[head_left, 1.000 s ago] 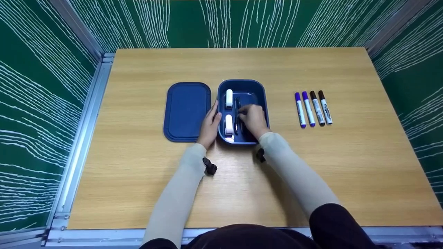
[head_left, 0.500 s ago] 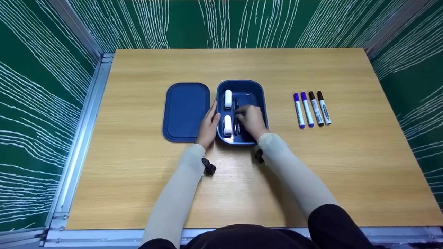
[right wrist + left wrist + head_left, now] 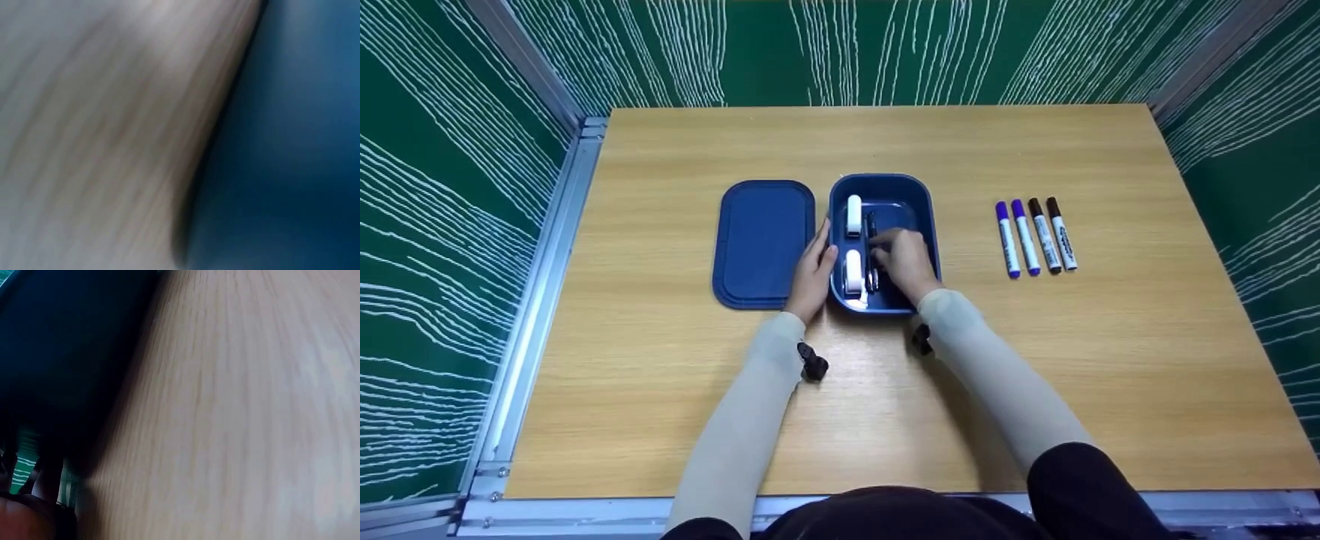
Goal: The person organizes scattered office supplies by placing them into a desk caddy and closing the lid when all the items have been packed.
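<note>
A dark blue box stands uncovered at mid-table. My left hand rests against its left side, fingers straight; in the left wrist view the dark box wall is above part of that hand. Inside the box, my right hand has its fingers curled and pinches a dark pen, mostly hidden, beside another dark pen. Two white oblong items, one farther and one nearer, lie along the left inner side. The right wrist view catches only the blue box wall and blurred tabletop.
A flat blue lid lies left of the box, close to my left hand. Several markers stand in a row at right, among them a purple-capped marker and a dark-capped marker. Green walls border the wooden table.
The pen at my right fingers has shifted left, up against the other pen. My left hand stays at the box's side, and the markers and lid lie as before.
</note>
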`<state>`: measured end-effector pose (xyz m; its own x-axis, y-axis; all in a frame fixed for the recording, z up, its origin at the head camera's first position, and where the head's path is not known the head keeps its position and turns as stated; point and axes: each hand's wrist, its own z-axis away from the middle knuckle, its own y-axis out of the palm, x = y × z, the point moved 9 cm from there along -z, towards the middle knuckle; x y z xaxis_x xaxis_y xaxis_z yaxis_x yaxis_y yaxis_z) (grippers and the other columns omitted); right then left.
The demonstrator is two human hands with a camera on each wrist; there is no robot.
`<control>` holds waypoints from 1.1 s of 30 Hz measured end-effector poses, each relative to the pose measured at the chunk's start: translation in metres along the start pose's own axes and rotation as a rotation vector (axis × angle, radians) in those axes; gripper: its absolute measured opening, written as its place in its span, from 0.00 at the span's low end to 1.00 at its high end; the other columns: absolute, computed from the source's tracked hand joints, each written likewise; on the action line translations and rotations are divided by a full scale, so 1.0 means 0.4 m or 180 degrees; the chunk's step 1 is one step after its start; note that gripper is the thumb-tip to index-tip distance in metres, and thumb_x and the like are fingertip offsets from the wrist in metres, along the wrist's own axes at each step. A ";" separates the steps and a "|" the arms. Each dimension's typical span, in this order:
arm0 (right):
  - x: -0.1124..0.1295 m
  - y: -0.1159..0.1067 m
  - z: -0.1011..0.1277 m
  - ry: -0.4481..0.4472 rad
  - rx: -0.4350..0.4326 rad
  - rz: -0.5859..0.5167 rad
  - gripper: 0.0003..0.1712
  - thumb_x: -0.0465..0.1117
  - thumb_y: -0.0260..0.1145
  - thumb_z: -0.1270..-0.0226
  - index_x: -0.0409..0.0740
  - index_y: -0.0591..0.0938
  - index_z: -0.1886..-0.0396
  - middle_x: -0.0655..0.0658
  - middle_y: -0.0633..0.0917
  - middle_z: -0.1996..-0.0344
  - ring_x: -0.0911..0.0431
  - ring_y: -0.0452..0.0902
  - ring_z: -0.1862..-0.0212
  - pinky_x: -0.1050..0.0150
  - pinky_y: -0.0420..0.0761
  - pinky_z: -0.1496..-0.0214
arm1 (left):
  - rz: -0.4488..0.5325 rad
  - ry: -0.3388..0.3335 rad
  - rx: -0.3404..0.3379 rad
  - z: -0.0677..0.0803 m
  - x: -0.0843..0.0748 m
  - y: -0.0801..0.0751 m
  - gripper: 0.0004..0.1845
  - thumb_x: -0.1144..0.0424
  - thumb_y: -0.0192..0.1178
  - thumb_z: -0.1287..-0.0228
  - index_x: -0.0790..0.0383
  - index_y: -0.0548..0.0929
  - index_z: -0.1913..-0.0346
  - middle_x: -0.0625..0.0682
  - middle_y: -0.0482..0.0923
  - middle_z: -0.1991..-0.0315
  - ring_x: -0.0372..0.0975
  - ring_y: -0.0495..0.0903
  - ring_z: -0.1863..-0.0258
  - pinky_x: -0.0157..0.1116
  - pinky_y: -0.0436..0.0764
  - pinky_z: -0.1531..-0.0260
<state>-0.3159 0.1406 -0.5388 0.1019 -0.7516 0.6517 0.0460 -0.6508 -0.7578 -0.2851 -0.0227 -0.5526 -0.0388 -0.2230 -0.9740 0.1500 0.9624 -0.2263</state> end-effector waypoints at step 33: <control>0.059 -0.067 0.011 -0.0331 -0.0650 0.0002 0.12 0.43 0.65 0.31 0.45 0.88 0.54 0.47 0.89 0.55 0.54 0.83 0.50 0.57 0.81 0.45 | -0.0118 -0.0018 0.0042 -0.007 0.011 -0.002 0.29 0.57 0.45 0.21 0.46 0.54 0.22 0.51 0.51 0.21 0.44 0.49 0.22 0.43 0.50 0.24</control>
<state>-0.3104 0.1409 -0.5032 0.2041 -0.7439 0.6364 -0.1551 -0.6664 -0.7293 -0.2880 -0.0241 -0.5565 -0.0389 -0.2595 -0.9650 0.1615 0.9514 -0.2624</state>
